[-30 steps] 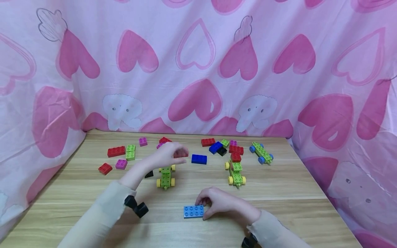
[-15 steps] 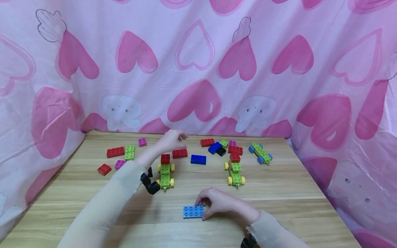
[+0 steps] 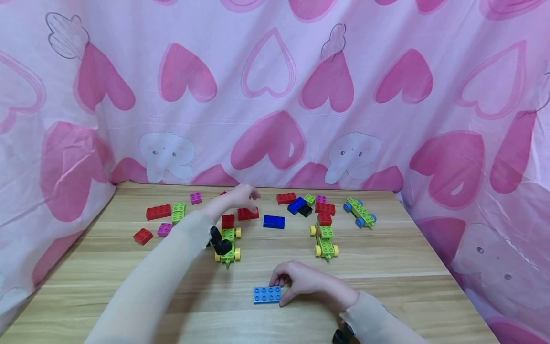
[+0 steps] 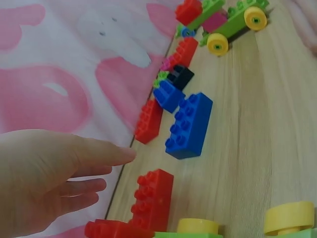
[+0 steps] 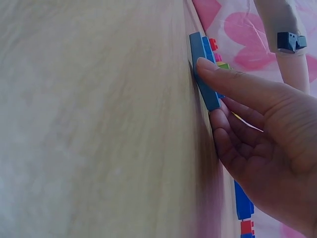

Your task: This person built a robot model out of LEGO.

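My right hand [image 3: 298, 279] rests near the front of the table and pinches a light blue brick [image 3: 266, 295] by its right end, thumb on the near side and fingers on the far side. My left hand [image 3: 240, 197] reaches to the back of the table with nothing in its fingers. Below it lies a long red brick [image 3: 248, 214]; in the left wrist view the thumb [image 4: 111, 152] points out straight above this brick. Under the left wrist stands a green car with yellow wheels [image 3: 229, 251], a red brick [image 3: 228, 220] at its far end and its left side partly covered.
A dark blue brick [image 3: 273, 221] lies right of the left hand. Farther right are a second yellow-wheeled green car [image 3: 326, 246], a blue-wheeled one [image 3: 360, 211] and several loose bricks. More red, green and pink bricks lie at the left. A pink heart-patterned curtain [image 3: 275, 138] hangs behind.
My left hand has moved back over the table, then slightly lower, uncovering the red bricks by the left car. My right hand keeps its hold on the light blue brick.
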`<state>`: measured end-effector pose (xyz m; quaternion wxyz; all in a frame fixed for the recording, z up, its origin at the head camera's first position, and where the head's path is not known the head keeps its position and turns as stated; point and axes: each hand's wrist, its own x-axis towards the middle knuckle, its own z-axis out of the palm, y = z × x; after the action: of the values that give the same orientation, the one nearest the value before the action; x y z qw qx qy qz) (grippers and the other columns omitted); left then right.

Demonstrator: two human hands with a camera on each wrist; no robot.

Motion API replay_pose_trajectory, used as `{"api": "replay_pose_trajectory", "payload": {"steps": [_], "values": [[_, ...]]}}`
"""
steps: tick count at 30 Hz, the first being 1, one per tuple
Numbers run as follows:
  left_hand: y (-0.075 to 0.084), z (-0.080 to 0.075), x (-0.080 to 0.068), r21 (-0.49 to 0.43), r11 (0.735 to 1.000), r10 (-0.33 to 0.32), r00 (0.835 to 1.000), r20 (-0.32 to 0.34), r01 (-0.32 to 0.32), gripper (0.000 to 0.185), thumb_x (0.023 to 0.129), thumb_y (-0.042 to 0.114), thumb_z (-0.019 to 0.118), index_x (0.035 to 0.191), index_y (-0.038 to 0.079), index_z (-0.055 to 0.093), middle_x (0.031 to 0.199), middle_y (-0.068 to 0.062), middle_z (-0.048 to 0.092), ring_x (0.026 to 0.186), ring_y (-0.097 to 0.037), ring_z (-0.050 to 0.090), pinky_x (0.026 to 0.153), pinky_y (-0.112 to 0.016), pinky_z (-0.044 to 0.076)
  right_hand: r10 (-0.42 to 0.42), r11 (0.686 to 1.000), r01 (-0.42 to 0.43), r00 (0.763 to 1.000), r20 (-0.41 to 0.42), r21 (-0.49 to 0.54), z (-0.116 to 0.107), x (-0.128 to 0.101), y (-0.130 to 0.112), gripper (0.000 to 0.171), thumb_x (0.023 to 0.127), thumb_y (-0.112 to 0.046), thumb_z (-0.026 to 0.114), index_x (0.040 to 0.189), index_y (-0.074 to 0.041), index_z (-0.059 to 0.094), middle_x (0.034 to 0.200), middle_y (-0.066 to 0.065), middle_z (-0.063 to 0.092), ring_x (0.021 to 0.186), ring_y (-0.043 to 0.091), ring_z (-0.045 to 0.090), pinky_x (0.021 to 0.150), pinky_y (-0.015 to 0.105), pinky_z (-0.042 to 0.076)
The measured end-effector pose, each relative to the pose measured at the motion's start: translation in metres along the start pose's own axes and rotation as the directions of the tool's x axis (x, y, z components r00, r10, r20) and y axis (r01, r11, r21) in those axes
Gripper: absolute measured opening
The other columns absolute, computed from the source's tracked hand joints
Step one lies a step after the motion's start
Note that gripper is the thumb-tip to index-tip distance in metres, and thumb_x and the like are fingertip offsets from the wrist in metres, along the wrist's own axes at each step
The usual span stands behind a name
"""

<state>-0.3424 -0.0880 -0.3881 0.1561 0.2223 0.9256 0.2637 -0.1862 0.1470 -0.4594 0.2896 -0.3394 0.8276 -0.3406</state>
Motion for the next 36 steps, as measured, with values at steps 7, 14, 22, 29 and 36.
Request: {"api": "replay_pose_trajectory", "payload": {"steps": [7,14,22,29,36], "values": [[-0.008,0.005,0.006,0.046,0.999,-0.027,0.995,0.093,0.022,0.052,0.085,0.003,0.073,0.133,0.000,0.056,0.133,-0.019,0.058,0.122,-0.032,0.054,0.101,-0.039,0.051,-0.006,1.000,0.006,1.000,0.005,0.022,0.000,0.000,0.003,0.034,0.076,-0.016,0.084,0.106,-0.019,0.069,0.093,-0.016,0.063,0.083,0.000,0.056,0.078,0.017,0.048],[-0.017,0.006,0.006,0.080,0.995,-0.071,0.979,0.190,0.057,0.058,0.081,0.003,0.077,0.135,0.001,0.054,0.136,-0.019,0.056,0.123,-0.032,0.053,0.099,-0.040,0.052,-0.016,0.999,0.016,1.000,0.008,0.033,0.001,0.001,0.005,0.034,0.076,-0.016,0.084,0.106,-0.018,0.069,0.095,-0.016,0.064,0.084,0.000,0.056,0.079,0.016,0.048],[-0.016,0.006,0.010,0.129,0.986,-0.130,0.963,0.235,0.101,0.051,0.084,0.005,0.074,0.132,0.006,0.056,0.130,-0.015,0.058,0.113,-0.029,0.053,0.092,-0.040,0.055,-0.020,0.999,0.020,1.000,0.004,0.037,0.001,0.000,0.006,0.034,0.076,-0.017,0.084,0.107,-0.018,0.069,0.095,-0.016,0.064,0.083,-0.001,0.055,0.079,0.016,0.048],[-0.018,0.012,0.014,0.118,0.983,-0.167,0.955,0.247,0.142,0.050,0.086,-0.001,0.070,0.134,0.003,0.053,0.128,-0.015,0.057,0.108,-0.028,0.055,0.082,-0.034,0.059,-0.020,0.998,0.019,1.000,0.011,0.052,0.000,0.001,0.007,0.033,0.077,-0.017,0.083,0.107,-0.018,0.069,0.095,-0.016,0.063,0.083,-0.001,0.054,0.079,0.017,0.048],[-0.020,0.015,0.017,0.142,0.982,-0.157,0.961,0.227,0.127,0.051,0.085,0.000,0.072,0.133,0.003,0.054,0.126,-0.013,0.059,0.108,-0.027,0.054,0.086,-0.035,0.058,-0.019,0.999,0.019,1.000,0.008,0.048,0.000,0.001,0.007,0.033,0.077,-0.017,0.083,0.106,-0.018,0.069,0.094,-0.016,0.063,0.082,-0.001,0.054,0.078,0.016,0.047]]}}
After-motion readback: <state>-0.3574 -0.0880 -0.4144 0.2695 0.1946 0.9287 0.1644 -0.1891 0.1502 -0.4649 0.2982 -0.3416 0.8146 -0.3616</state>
